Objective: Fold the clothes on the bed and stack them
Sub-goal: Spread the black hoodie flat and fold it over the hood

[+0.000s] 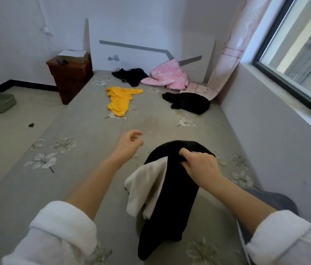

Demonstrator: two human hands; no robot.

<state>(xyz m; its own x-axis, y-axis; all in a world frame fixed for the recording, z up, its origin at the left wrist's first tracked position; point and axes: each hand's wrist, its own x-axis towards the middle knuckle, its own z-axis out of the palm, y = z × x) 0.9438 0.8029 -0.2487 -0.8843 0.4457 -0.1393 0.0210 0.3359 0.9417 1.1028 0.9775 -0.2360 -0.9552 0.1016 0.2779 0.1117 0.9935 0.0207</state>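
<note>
Above bed [93, 169], right hand [200, 165] grips black-white garment [172, 188].

One wide-angle view looks out from the person's head, tilted forward and down along the grey flower-printed bed sheet [78, 176] toward the white headboard panel with grey stripes [131, 54] at the far end. Both forearms enter from the bottom edge, so the left hand [130, 142] and the right hand [200, 167], which grips a black fabric garment [173, 197], sit close under the lens near frame centre. The dark-framed glass window [303, 54] slants along the right edge; the dark brown wooden bedside cabinet [70, 79] stands far off at upper left.
</note>
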